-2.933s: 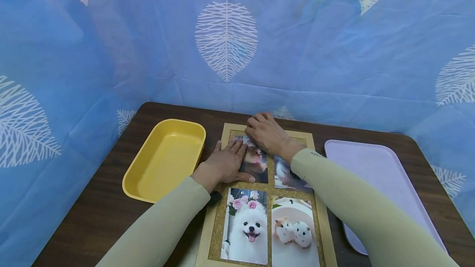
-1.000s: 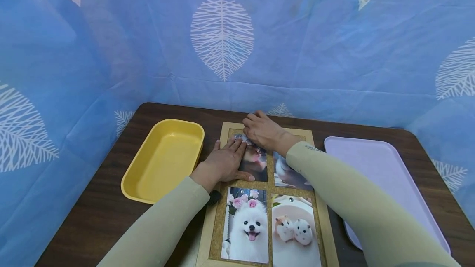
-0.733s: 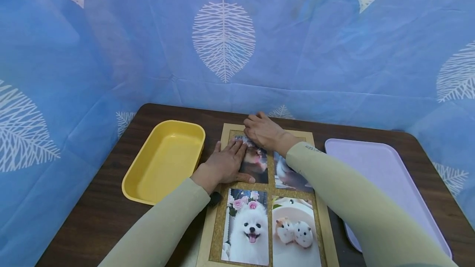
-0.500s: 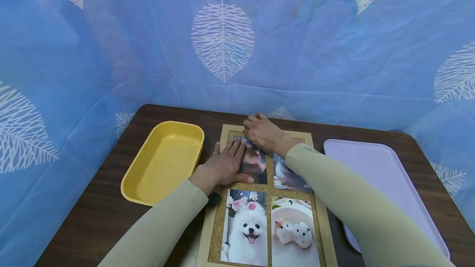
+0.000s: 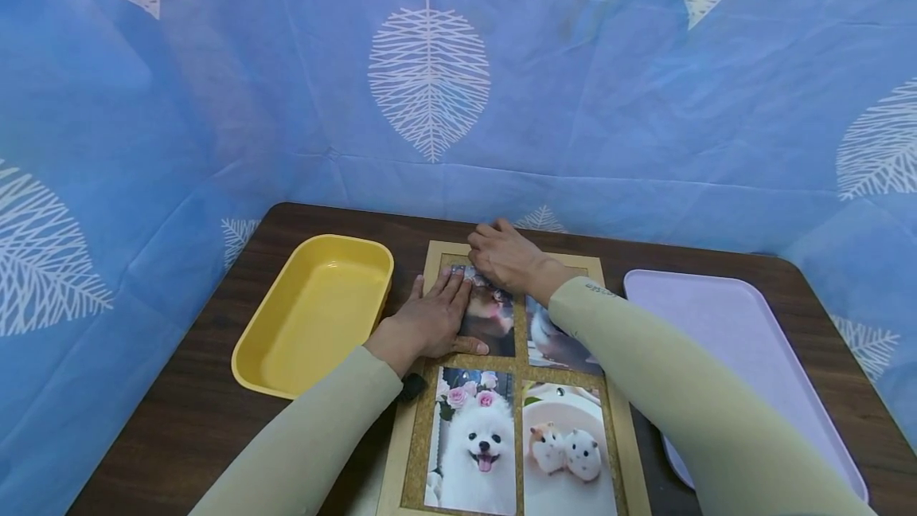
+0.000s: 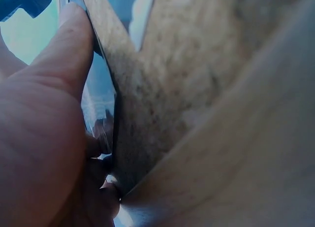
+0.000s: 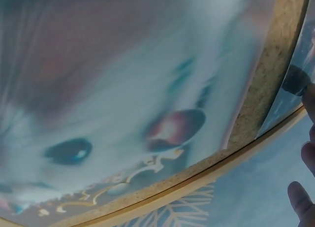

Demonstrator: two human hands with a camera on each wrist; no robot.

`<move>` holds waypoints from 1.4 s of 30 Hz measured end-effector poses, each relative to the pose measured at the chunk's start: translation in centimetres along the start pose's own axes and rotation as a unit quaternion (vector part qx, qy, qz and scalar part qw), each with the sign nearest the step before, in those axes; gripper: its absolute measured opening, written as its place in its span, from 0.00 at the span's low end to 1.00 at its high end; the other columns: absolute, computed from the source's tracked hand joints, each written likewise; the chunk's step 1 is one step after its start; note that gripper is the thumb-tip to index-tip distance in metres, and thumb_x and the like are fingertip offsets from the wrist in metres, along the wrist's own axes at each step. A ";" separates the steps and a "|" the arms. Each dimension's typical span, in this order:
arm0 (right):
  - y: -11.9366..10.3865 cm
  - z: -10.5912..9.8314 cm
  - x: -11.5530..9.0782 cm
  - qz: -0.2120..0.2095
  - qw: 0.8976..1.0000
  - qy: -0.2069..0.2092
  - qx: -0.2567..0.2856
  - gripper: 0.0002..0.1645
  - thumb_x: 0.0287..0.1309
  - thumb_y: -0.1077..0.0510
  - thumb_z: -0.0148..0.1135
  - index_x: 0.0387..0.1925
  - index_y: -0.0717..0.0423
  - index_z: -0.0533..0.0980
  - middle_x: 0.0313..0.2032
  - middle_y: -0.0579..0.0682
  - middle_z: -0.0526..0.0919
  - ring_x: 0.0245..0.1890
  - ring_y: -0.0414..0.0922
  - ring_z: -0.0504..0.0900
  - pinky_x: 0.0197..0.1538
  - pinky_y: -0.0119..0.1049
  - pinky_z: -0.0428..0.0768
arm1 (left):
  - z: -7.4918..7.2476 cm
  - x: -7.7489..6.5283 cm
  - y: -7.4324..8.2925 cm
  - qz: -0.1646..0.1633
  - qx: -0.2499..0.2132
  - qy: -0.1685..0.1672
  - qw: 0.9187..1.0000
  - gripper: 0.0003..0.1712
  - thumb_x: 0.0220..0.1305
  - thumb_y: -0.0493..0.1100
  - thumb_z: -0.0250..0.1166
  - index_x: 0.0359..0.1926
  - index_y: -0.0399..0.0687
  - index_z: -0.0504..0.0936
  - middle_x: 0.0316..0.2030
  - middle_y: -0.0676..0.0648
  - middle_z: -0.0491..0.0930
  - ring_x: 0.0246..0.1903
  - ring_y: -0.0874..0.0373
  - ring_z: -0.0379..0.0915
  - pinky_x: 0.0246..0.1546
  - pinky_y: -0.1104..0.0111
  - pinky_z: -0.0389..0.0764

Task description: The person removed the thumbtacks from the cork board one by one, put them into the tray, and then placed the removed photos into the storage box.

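Note:
In the head view my left hand [image 5: 428, 317] lies flat, fingers spread, on the upper left photo [image 5: 494, 323] and the rim of a wood-framed cork board [image 5: 519, 369]. My right hand [image 5: 510, 259] bends its fingers over the top edge of that same photo. The right wrist view shows its fingertips at a small dark knob, seemingly a pushpin [image 7: 297, 80], on the photo's corner. An upper right photo [image 5: 555, 341] is partly hidden by my right arm. Below are a white dog photo [image 5: 478, 448] and a hamster photo [image 5: 569, 452] with a shiny tack near its top.
A yellow tray [image 5: 315, 317] stands left of the board on the dark wooden table [image 5: 193, 412]. To the right lies a flat lilac tray [image 5: 723, 333], partly behind my right sleeve. A blue leaf-patterned cloth [image 5: 587, 86] hangs behind the table.
My right hand and wrist have shifted very slightly left while staying at the photo's top edge. The left hand keeps its place on the photo; the view itself drifts a little.

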State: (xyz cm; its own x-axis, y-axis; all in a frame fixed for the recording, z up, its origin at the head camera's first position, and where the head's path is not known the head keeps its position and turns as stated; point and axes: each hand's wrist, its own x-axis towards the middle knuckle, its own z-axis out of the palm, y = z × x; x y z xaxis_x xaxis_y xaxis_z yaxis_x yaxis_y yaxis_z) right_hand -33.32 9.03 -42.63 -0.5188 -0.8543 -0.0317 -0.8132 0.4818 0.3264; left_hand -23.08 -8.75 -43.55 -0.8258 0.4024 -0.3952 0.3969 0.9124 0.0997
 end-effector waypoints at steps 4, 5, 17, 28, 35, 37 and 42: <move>-0.1 -0.2 0.2 -0.003 1.000 -0.011 -0.010 0.14 0.81 0.59 0.53 0.41 0.55 0.84 0.48 0.54 0.80 0.50 0.53 0.74 0.57 0.54 0.72 | -0.1 -0.1 -0.1 -0.004 0.012 0.003 1.000 0.66 0.65 0.84 0.48 0.86 0.50 0.37 0.86 0.46 0.32 0.85 0.48 0.25 0.82 0.41 0.40; -0.2 -0.3 0.2 -0.003 1.000 -0.014 -0.012 0.14 0.81 0.59 0.53 0.41 0.55 0.84 0.48 0.54 0.79 0.50 0.53 0.74 0.57 0.54 0.72 | -0.1 0.0 -0.1 -0.005 0.016 0.003 1.000 0.66 0.65 0.84 0.48 0.86 0.50 0.37 0.86 0.46 0.32 0.85 0.48 0.25 0.82 0.41 0.41; -0.3 -0.3 0.1 0.020 0.999 -0.020 0.014 0.15 0.79 0.57 0.54 0.35 0.53 0.83 0.45 0.52 0.79 0.50 0.53 0.74 0.60 0.55 0.72 | 0.0 0.0 0.2 -0.004 0.007 0.004 1.000 0.66 0.65 0.84 0.49 0.86 0.51 0.37 0.86 0.48 0.32 0.85 0.49 0.26 0.82 0.41 0.41; -0.2 0.3 0.2 0.015 1.000 0.008 0.015 0.15 0.78 0.57 0.54 0.36 0.55 0.83 0.46 0.54 0.79 0.50 0.54 0.74 0.59 0.56 0.73 | -0.1 -0.1 0.2 -0.003 0.011 0.002 1.000 0.66 0.65 0.84 0.48 0.86 0.50 0.37 0.86 0.47 0.32 0.85 0.49 0.26 0.82 0.41 0.40; -0.2 0.3 0.3 0.015 1.000 0.007 0.011 0.16 0.79 0.56 0.53 0.38 0.56 0.83 0.47 0.54 0.79 0.51 0.54 0.74 0.59 0.56 0.73 | -0.1 0.0 0.1 0.000 0.013 0.003 1.000 0.66 0.65 0.84 0.49 0.86 0.49 0.37 0.86 0.46 0.32 0.85 0.48 0.27 0.82 0.40 0.42; -0.2 0.3 0.3 0.015 1.000 0.009 0.008 0.15 0.79 0.56 0.53 0.38 0.55 0.83 0.46 0.54 0.79 0.51 0.54 0.74 0.59 0.56 0.73 | -0.2 0.0 0.1 0.001 0.011 0.003 1.000 0.66 0.65 0.84 0.49 0.86 0.49 0.37 0.86 0.46 0.32 0.85 0.48 0.27 0.82 0.40 0.42; -0.2 0.3 0.2 0.013 1.000 0.017 0.005 0.14 0.78 0.56 0.55 0.36 0.54 0.83 0.45 0.53 0.79 0.49 0.53 0.74 0.58 0.55 0.73 | -0.1 -0.1 0.0 0.003 0.006 0.006 1.000 0.66 0.65 0.84 0.50 0.86 0.49 0.37 0.86 0.46 0.33 0.85 0.48 0.27 0.82 0.40 0.41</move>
State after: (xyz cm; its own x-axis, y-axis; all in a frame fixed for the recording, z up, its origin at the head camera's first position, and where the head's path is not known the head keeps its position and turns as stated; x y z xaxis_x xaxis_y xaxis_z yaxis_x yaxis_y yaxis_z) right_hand -33.34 8.79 -42.96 -0.5299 -0.8480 0.0086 -0.8026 0.5047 0.3179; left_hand -23.05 -8.75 -43.38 -0.8283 0.4091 -0.3828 0.4070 0.9089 0.0908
